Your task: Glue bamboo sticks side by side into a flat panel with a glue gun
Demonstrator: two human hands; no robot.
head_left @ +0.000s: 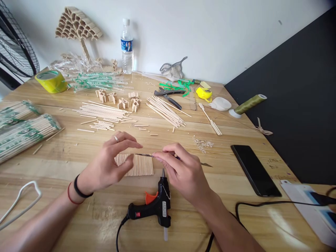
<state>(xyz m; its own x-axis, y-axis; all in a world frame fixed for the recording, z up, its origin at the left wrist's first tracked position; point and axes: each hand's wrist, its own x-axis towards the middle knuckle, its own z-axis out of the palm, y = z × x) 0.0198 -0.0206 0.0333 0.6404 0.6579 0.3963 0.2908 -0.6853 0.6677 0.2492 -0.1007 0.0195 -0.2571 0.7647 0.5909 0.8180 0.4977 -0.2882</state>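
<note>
My right hand (185,169) pinches a thin, dark metal tool with pointed, blade-like ends (145,155); its exact kind is unclear. One tip points left toward my left hand, the other sticks out past my right knuckles. My left hand (107,159) is held with thumb and fingers apart, near the left tip, and nothing shows between them. Under both hands lies a flat panel of short wooden sticks (144,167) set side by side, its left part hidden by my left hand. A black glue gun (163,199) with an orange trigger lies just in front, nozzle toward the panel.
Loose sticks (102,111), small stick clusters (123,103) and black pliers (170,95) lie behind. Packaged sticks (28,136) sit left, beside yellow tape (51,81). A phone (256,170), power strip (307,210) and cables are right. A water bottle (127,49) stands by the wall.
</note>
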